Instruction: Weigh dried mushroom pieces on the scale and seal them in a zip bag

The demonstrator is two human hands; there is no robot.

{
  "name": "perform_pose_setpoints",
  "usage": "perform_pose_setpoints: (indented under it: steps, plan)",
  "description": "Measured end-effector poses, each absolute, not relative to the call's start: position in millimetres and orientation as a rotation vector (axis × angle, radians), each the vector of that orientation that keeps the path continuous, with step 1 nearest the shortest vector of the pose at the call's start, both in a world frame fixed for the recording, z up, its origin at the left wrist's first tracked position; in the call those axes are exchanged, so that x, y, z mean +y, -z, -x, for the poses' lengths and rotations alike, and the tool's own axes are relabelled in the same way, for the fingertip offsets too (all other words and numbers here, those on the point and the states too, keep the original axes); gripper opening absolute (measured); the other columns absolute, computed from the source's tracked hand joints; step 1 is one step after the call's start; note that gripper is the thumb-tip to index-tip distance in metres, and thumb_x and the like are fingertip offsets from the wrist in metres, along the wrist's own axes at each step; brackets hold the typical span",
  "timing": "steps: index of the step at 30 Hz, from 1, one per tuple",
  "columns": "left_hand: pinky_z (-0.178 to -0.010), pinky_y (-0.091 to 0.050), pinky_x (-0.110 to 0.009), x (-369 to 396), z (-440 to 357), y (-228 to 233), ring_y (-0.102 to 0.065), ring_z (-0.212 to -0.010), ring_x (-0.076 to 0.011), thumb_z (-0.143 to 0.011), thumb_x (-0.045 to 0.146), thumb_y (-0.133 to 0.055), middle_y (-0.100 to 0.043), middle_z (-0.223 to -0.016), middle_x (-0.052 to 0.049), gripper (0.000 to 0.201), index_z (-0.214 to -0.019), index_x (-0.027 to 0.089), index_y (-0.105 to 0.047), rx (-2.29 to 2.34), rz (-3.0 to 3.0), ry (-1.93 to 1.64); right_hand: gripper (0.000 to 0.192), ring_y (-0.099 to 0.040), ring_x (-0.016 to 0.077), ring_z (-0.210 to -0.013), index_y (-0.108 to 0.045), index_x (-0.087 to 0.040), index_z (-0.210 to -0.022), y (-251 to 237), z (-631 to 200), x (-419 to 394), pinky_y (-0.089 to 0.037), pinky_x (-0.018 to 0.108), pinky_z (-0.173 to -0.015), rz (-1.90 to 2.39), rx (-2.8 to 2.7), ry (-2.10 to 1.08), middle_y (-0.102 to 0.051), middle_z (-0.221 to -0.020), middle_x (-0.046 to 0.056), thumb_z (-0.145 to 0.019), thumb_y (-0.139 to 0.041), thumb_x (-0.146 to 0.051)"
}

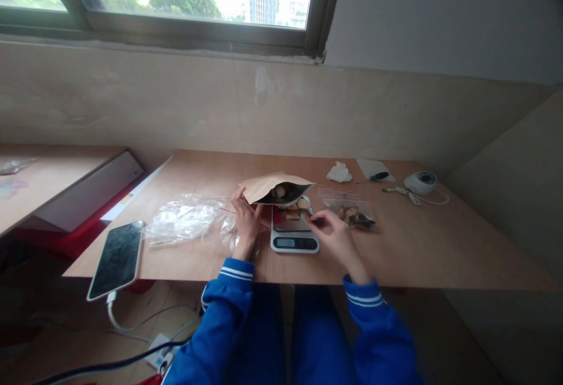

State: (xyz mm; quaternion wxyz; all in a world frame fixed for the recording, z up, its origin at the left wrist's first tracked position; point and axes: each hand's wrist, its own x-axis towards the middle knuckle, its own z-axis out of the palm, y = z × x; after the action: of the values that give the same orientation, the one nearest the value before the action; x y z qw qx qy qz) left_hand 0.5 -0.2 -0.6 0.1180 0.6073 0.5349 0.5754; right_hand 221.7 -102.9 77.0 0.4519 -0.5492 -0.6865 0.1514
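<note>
My left hand (247, 223) grips the left edge of a brown kraft paper pouch (264, 184). The pouch lies with its dark-lined mouth open towards me, and pale pieces show inside. Below its mouth stands a white digital kitchen scale (276, 249) with a lit display. Several dried, light brown slices (292, 215) rest on the scale's plate, beside something red. Over the plate's right side, my right hand (335, 233) pinches a small dark piece (317, 221) between thumb and fingers. Its exact kind is too small to make out.
Right of the scale lies a clear zip bag (358, 212) of dried pieces. Crumpled plastic bags (189, 220) and a charging phone (116, 259) are at left. Farther back are a tissue (339, 172), a screwdriver (379, 176) and a white dome camera (420, 182) with its cable.
</note>
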Motion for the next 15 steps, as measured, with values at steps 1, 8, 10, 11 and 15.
perform_pose_setpoints:
  steps: [1, 8, 10, 11, 15]
  plan:
    - [-0.112, -0.035, -0.044, 0, -1, 1, -0.039, -0.135, -0.0259, -0.084, 0.032, -0.063, -0.038, -0.140, -0.015, 0.062, -0.137, 0.020, -0.032, 1.578, -1.771, -1.695, 0.013, -0.062, 0.0211, -0.078, -0.062, -0.022, -0.084, -68, -225, -101, -0.053, 0.036, -0.073, 1.390, -1.711, -0.377, -0.066, -0.085, 0.005, -0.086, -0.059, -0.035]
    - [-0.111, -0.036, -0.044, 0, -1, 1, -0.042, -0.132, -0.0261, -0.083, 0.033, -0.065, -0.041, -0.135, -0.015, 0.064, -0.137, 0.020, -0.033, 1.595, -1.796, -1.736, 0.010, -0.061, 0.0248, -0.094, -0.068, -0.021, -0.086, -41, -229, -79, -0.049, 0.043, -0.088, 1.438, -1.817, -0.265, -0.061, -0.093, 0.008, -0.085, -0.060, -0.027]
    - [-0.111, -0.036, -0.044, 0, -1, 1, -0.042, -0.131, -0.0258, -0.083, 0.033, -0.065, -0.042, -0.135, -0.015, 0.064, -0.137, 0.020, -0.033, 1.597, -1.806, -1.743, 0.011, -0.058, 0.0267, -0.101, -0.070, -0.022, -0.089, -40, -231, -80, -0.047, 0.045, -0.093, 1.439, -1.793, -0.199, -0.058, -0.102, 0.010, -0.083, -0.064, -0.027]
    - [-0.111, -0.036, -0.044, 1, -1, 2, -0.042, -0.131, -0.0258, -0.083, 0.034, -0.065, -0.042, -0.135, -0.015, 0.064, -0.137, 0.019, -0.033, 1.599, -1.809, -1.743, 0.013, -0.057, 0.0275, -0.105, -0.071, -0.022, -0.092, -40, -233, -82, -0.046, 0.046, -0.095, 1.435, -1.769, -0.173, -0.056, -0.106, 0.010, -0.082, -0.065, -0.028]
    - [-0.110, -0.037, -0.044, 1, -1, 3, -0.041, -0.132, -0.0263, -0.083, 0.036, -0.064, -0.040, -0.137, -0.015, 0.064, -0.137, 0.020, -0.032, 1.602, -1.805, -1.714, 0.019, -0.056, 0.0254, -0.104, -0.069, -0.023, -0.098, -31, -240, -101, -0.049, 0.043, -0.091, 1.445, -1.635, -0.189, -0.052, -0.109, 0.010, -0.085, -0.061, -0.034]
